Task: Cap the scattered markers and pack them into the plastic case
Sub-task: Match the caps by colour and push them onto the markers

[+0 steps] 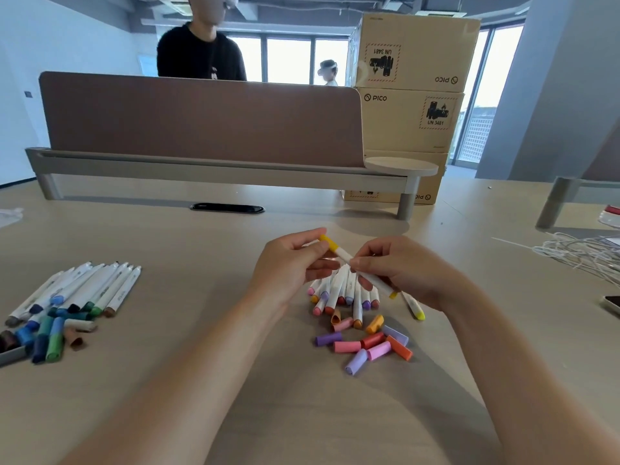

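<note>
My right hand (pixel 399 266) grips the white barrel of a yellow marker (pixel 345 256) above the table. My left hand (pixel 288 263) pinches the yellow cap (pixel 328 242) at the marker's far end. Beneath my hands lies a bunch of warm-coloured markers (pixel 342 293), pink, purple, orange and red. Several loose caps (pixel 372 344) in the same colours lie in front of them. Another yellow marker (pixel 414 307) rests to the right of the bunch. At the left sits a second group of blue, green and brown markers (pixel 84 290) with their loose caps (pixel 47 337).
A grey case edge (pixel 11 355) shows at the far left. A desk divider (pixel 201 119) and stacked cardboard boxes (pixel 409 105) stand behind. White cables (pixel 583 253) and a phone (pixel 612 305) lie at the right. A person stands beyond the divider.
</note>
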Tool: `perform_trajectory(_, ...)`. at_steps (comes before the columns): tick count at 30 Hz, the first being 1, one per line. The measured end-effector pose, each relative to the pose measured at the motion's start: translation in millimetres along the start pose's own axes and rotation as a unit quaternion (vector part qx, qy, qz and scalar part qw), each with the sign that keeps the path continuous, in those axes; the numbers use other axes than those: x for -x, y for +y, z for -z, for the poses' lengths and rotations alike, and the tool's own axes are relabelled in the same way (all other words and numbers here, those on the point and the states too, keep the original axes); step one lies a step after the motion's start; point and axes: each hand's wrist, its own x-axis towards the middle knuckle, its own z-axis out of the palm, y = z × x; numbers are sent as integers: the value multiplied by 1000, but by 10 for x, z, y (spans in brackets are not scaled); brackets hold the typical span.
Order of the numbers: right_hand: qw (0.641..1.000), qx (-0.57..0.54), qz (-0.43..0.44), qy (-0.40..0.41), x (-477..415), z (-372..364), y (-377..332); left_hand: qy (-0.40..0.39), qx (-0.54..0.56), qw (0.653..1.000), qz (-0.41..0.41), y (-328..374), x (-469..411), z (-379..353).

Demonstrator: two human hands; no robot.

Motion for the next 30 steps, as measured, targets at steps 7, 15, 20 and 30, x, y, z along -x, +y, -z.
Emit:
perform_trajectory(7, 962, 175, -161, 132, -229, 135, 343, -33, -207, 978, -26, 194, -19, -192)
perform_trajectory(15, 925, 254, -235, 155, -310, 90, 471, -43, -283, 955, -71, 119, -92, -294)
perform_trajectory(20, 939, 253, -151, 176, -364, -35, 393, -63, -347, 931, -98, 75, -75, -268)
perform_trajectory(30, 910, 379, -161, 49, -373, -214, 173, -92, -415, 897, -123, 10, -48, -218)
